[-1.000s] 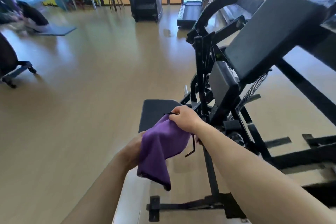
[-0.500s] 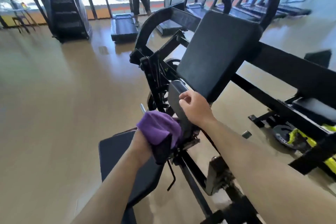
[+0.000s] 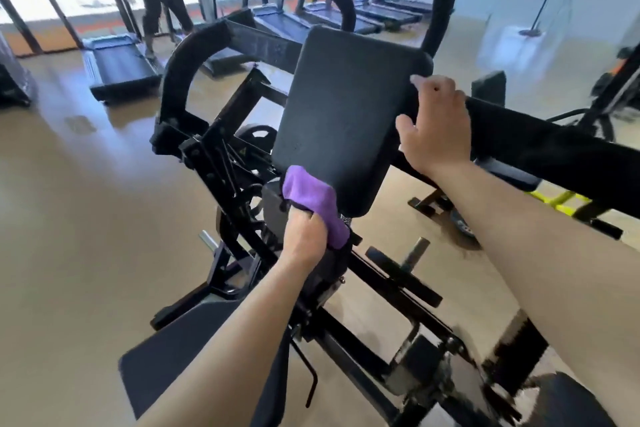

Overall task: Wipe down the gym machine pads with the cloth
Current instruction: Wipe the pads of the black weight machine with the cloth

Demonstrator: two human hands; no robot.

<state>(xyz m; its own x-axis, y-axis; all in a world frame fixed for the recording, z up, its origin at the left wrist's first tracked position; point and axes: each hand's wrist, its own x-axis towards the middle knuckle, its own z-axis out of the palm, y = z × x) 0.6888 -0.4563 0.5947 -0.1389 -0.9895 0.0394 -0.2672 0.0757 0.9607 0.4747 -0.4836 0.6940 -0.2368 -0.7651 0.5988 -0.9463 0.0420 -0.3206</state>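
Bunched purple microfibre cloth [image 3: 313, 203], balled in the left hand [image 3: 304, 239] and pressed at the lower left corner of a large black vinyl-covered rectangular back pad [image 3: 343, 121] on a black steel gym machine. Pad tilted, long axis running up and away from low-left to high-right, nearly all of its face lying above and to the right of the cloth. Left hand clenched round the cloth, knuckles toward the camera, sitting just over a smaller dark rounded pad [image 3: 273, 204] directly below the big one. Right hand [image 3: 434, 130] at the pad's right edge near the upper corner, fingers curled over the rim, seemingly steadying it; grip loose rather than tight, though exact contact hard to judge. Left hand clearly the nearer to the unwiped surface, so likely stroke upward along the long axis. Lower left, a flat black seat pad [image 3: 194, 340], apart from both hands. Black frame tubes [image 3: 214, 156] and a curved bar behind. No containers anywhere in view. Beyond, glossy tan floor [image 3: 86, 201], a row of treadmills [image 3: 121, 66] by the windows, another person's legs [image 3: 162, 10] on one of them. Wiping judged barely begun on this pad.
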